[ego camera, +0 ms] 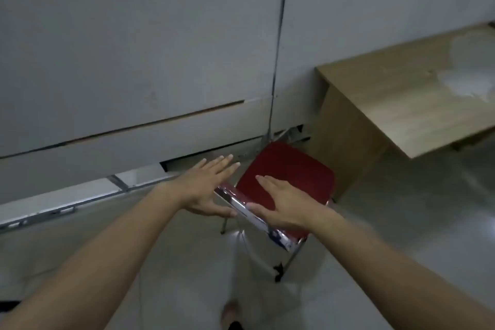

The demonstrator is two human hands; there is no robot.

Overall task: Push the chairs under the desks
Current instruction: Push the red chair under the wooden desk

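A chair with a red padded seat (289, 169) and a shiny chrome backrest bar (241, 209) stands on the floor just left of a light wooden desk (388, 104). The chair sits beside the desk's side panel, not beneath its top. My left hand (206, 187) hovers with fingers spread at the left end of the chrome bar, thumb near it. My right hand (284, 203) lies flat over the bar and the red seat's near edge, fingers stretched out. Neither hand is closed around anything.
A grey panelled wall (134, 48) runs along the back, with a gap and a metal rail (80, 201) at its foot. A pale smear marks the desk top (466, 72). Pale floor (415, 222) lies to the right. My foot (230, 311) shows at the bottom.
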